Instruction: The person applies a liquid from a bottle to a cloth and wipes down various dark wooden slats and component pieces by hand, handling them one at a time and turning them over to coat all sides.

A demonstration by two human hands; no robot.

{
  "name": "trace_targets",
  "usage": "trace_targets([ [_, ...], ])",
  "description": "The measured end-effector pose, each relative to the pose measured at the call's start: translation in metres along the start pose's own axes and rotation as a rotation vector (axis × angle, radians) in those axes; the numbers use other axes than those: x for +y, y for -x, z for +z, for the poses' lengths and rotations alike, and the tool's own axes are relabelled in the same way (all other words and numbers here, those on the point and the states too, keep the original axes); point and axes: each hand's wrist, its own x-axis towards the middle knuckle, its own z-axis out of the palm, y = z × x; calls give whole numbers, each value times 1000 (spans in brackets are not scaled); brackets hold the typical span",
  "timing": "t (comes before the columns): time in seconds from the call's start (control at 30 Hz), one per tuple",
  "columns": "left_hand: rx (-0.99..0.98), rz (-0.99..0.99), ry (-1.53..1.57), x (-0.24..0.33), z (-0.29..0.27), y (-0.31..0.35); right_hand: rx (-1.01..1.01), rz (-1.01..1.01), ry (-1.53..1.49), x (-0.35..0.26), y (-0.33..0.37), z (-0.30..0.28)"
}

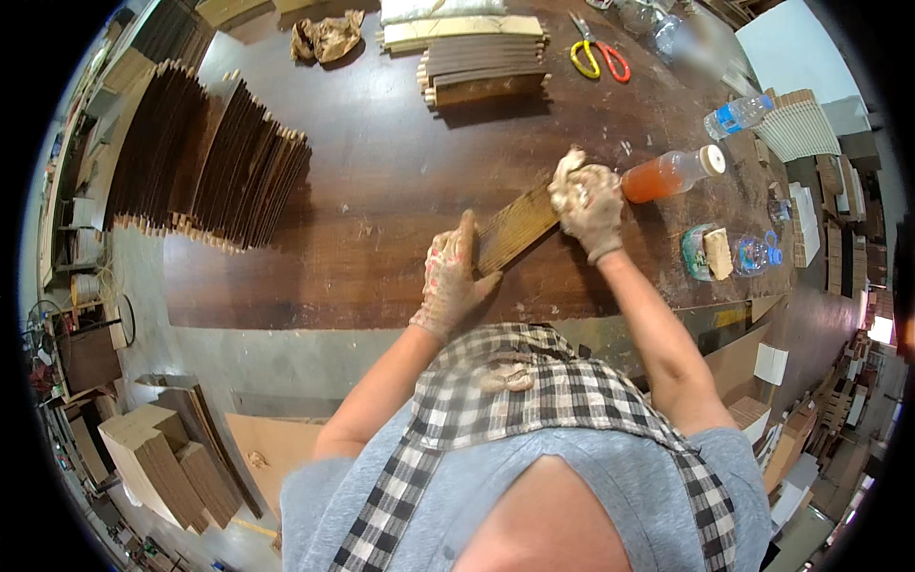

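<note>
A short brown wooden board (515, 230) with visible grain lies slantwise over the table's near part. My left hand (448, 284), in a pale knit glove with reddish marks, grips its near-left end, with one finger along the edge and the thumb beneath it. At the other end my gloved right hand (593, 212) is closed on a crumpled whitish rag (572, 170), pressed against the board's surface. The hand and rag hide that end. Just right of the rag, a bottle of orange-red liquid (662, 177) with a white cap appears to lie tilted.
Many thin boards (205, 157) stand packed at the left; a smaller stack (484, 71) lies at the back. Scissors (596, 55), crumpled brown paper (327, 38), a water bottle (739, 116), a cut-open container (701, 253) and another bottle (758, 255) sit around the tabletop (372, 191).
</note>
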Motion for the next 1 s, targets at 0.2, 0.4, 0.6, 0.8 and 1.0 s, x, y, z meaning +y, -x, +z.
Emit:
trace_targets([
  [0.2, -48, -18, -11, -2, -12, 15, -128, -223, -135, -80, 26, 8],
  [0.4, -203, 28, -263, 26, -30, -2, 11, 113, -3, 70, 73, -12],
  [0.6, -309, -65, -277, 45, -17, -39, 34, 182, -33, 25, 85, -17],
  [0.8, 4, -52, -365, 33, -119, -57, -47, 179, -106, 55, 100, -10],
  [1.0, 395, 9, -789, 1, -289, -76, -20, 181, -114, 50, 97, -8],
])
